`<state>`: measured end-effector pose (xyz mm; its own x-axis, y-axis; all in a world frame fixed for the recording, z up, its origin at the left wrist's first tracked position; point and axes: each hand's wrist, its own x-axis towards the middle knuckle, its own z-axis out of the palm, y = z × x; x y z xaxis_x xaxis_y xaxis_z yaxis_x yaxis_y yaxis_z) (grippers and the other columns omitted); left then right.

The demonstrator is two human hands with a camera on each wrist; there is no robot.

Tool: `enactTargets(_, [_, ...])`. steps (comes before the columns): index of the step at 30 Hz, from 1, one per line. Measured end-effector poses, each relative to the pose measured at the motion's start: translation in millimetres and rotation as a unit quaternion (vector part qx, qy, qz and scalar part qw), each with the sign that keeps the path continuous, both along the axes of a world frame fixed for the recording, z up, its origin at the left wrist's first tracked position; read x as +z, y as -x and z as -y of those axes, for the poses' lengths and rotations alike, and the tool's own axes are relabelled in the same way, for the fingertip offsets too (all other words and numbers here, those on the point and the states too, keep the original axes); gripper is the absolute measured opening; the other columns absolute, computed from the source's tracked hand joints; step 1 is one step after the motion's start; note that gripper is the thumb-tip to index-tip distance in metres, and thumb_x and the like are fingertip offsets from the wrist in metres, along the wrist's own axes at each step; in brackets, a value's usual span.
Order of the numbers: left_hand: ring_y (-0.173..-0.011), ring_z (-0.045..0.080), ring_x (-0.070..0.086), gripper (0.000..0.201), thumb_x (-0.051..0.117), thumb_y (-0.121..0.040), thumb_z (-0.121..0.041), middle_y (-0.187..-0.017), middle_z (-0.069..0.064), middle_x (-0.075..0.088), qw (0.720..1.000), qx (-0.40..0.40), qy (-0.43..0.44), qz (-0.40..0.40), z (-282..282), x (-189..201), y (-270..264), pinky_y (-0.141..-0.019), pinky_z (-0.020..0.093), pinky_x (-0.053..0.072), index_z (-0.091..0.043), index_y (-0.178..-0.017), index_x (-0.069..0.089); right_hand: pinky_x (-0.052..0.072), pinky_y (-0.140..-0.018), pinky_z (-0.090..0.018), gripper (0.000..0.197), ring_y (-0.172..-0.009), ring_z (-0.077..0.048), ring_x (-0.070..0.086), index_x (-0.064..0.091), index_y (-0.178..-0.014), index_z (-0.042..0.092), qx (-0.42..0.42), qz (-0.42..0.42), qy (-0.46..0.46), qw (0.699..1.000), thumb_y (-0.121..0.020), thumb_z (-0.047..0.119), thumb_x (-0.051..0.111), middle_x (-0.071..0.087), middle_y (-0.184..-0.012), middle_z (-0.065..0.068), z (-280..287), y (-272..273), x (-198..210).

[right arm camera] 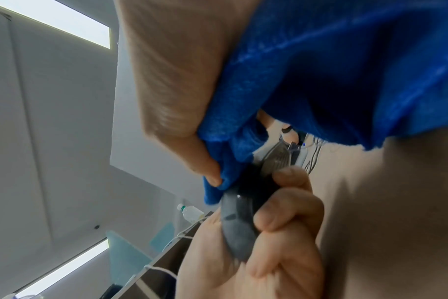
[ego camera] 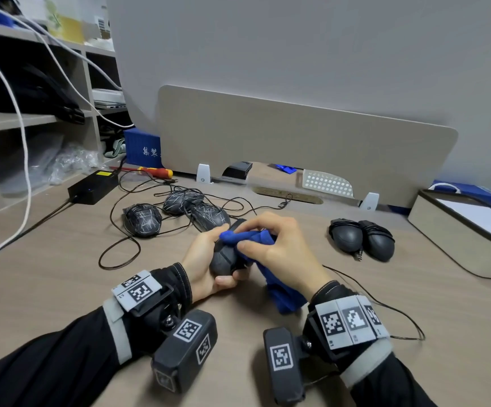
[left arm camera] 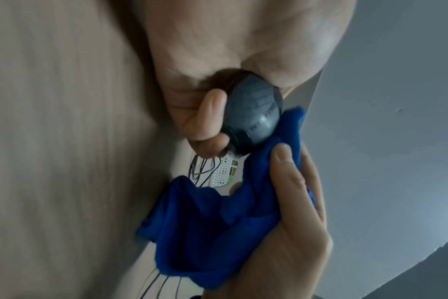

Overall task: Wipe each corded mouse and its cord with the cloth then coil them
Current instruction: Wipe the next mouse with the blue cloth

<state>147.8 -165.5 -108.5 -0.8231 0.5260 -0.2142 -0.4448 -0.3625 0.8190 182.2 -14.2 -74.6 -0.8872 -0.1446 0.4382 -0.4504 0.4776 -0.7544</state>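
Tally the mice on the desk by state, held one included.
Scribbled, cords loose: 3
Held in left hand, being wiped with cloth: 1
Clean, cords wrapped: 2
Total: 6

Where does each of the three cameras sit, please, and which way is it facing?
Head: worn on the head, looking forward and down at the desk; both forearms show, left hand gripping the mouse, right hand pinching the cloth.
Left wrist: looks along the left palm at the mouse, cloth and right hand.
Right wrist: looks up past the right hand at the cloth, left hand and ceiling.
All three share mouse and cloth.
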Motion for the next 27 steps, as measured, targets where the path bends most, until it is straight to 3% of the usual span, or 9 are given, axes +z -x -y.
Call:
enactTargets(2, [-0.047,0.019,0.042,0.044,0.036,-0.098,-0.043,-0.074,0.012,0.052,1.000,0.005,-0.008,0.010,1.2,0.3,1.0,-0.033,0.012,0.019,-0.011,-0.112,0.062,0.055,-0.081,-0.032,0.020,-0.089,-0.009,0.065,0.076,-0.086,0.026,0.007,0.007,0.005,1.000,-0.077,0.009,0.074,0.070,-0.087,0.012,1.5,0.6,-0.1])
enactTargets(4, [-0.047,0.018,0.041,0.046,0.036,-0.099,-0.045,-0.075,0.014,0.052,1.000,0.002,-0.018,0.024,1.4,0.7,-0.2,-0.034,0.012,0.017,-0.012,-0.110,0.065,0.057,-0.083,-0.042,0.015,-0.090,-0.013,0.066,0.076,-0.084,0.028,-0.046,0.018,0.030,0.998,-0.076,0.015,0.073,0.072,-0.087,0.010,-4.1,6.7,-3.2])
enactTargets(6, [-0.046,0.018,0.041,0.046,0.036,-0.099,-0.046,-0.076,0.015,0.052,0.999,0.003,-0.023,0.029,0.8,1.7,-1.8,-0.034,0.014,0.015,-0.013,-0.110,0.066,0.056,-0.082,-0.044,0.013,-0.092,-0.013,0.065,0.075,-0.083,0.030,-0.089,0.013,0.020,0.996,-0.073,0.024,0.070,0.071,-0.089,0.011,-7.9,9.4,-5.7])
enactTargets(10, [-0.044,0.018,0.041,0.046,0.036,-0.098,-0.045,-0.072,0.012,0.052,0.998,0.028,-0.044,0.043,2.2,3.0,-0.8,-0.033,0.013,0.015,-0.008,-0.099,0.062,0.050,-0.079,-0.024,0.023,-0.088,-0.005,0.063,0.075,-0.084,0.031,0.006,0.005,0.009,1.000,-0.077,0.009,0.075,0.068,-0.087,0.019,-0.4,2.2,-2.3])
enactTargets(12, [-0.044,0.019,0.041,0.045,0.040,-0.094,-0.042,-0.070,0.011,0.053,0.997,0.024,-0.053,0.044,4.1,4.8,-0.4,-0.033,0.014,0.015,-0.006,-0.094,0.066,0.052,-0.080,-0.026,0.023,-0.088,-0.006,0.064,0.076,-0.084,0.030,0.015,0.004,0.010,1.000,-0.077,0.008,0.074,0.068,-0.086,0.019,1.5,1.9,-3.0])
enactTargets(15, [-0.048,0.020,0.041,0.043,0.041,-0.095,-0.039,-0.076,0.014,0.052,0.997,-0.005,-0.068,0.046,4.8,5.9,-0.6,-0.030,0.015,0.021,-0.006,-0.106,0.066,0.055,-0.084,-0.040,0.017,-0.090,-0.011,0.065,0.076,-0.086,0.026,-0.087,0.004,0.037,0.996,-0.079,0.011,0.072,0.071,-0.088,0.011,-7.1,8.0,-4.5])
enactTargets(17, [-0.049,0.020,0.040,0.043,0.038,-0.098,-0.040,-0.078,0.015,0.051,0.996,-0.008,-0.077,0.049,4.4,5.7,-0.9,-0.028,0.017,0.023,-0.007,-0.112,0.062,0.054,-0.083,-0.037,0.016,-0.090,-0.009,0.063,0.075,-0.086,0.025,-0.123,0.001,0.025,0.992,-0.082,0.010,0.071,0.071,-0.089,0.010,-11.4,7.9,-5.2])
enactTargets(22, [-0.046,0.017,0.043,0.035,0.038,-0.095,-0.034,-0.071,0.009,0.053,0.992,0.019,-0.103,0.070,9.1,5.4,2.1,-0.031,0.014,0.016,-0.009,-0.085,0.061,0.060,-0.078,-0.039,0.022,-0.087,-0.017,0.069,0.077,-0.086,0.020,0.039,0.035,0.070,0.996,-0.076,0.001,0.074,0.067,-0.092,0.004,9.9,-0.8,-4.4])
enactTargets(27, [-0.053,0.017,0.040,0.046,0.033,-0.099,-0.035,-0.079,0.013,0.050,0.989,-0.042,-0.124,0.069,10.5,4.0,2.0,-0.027,0.017,0.021,-0.006,-0.100,0.069,0.054,-0.086,-0.044,0.019,-0.093,-0.009,0.064,0.076,-0.084,0.029,-0.103,-0.011,0.044,0.994,-0.079,0.011,0.073,0.070,-0.088,0.014,-4.0,7.8,-5.9])
